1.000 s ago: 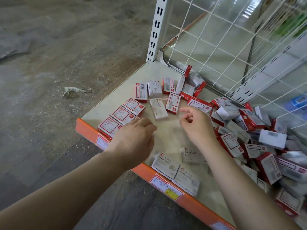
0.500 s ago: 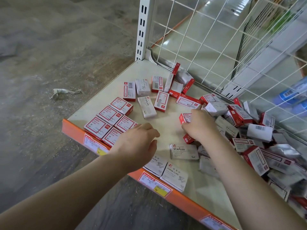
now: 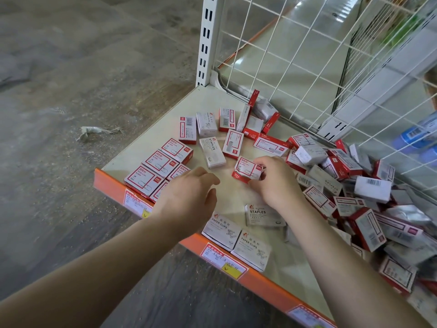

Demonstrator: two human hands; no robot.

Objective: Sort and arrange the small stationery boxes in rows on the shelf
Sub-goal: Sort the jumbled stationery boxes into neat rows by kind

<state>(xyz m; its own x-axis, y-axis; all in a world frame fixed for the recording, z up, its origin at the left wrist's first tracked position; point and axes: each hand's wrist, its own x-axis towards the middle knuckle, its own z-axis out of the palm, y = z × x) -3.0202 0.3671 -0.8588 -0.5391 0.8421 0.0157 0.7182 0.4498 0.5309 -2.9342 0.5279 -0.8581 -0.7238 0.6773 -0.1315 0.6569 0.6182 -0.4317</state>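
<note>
My right hand grips a red-and-white paper clip box just above the beige shelf, and a second red box shows under it. My left hand hovers with relaxed fingers beside a block of red paper clip boxes laid in rows at the shelf's front left corner. Two grey paper clip boxes lie at the front edge, with a grey staples box behind them. A jumbled heap of red and grey boxes fills the right side.
Loose boxes lie scattered toward the back corner. A white wire grid backs the shelf, with a slotted post at the corner. An orange price rail edges the front. A crumpled scrap lies on the concrete floor.
My right hand reached into the edge of the heap, took hold of red boxes and drew them left toward the shelf's middle. My left hand stayed near the arranged rows.
</note>
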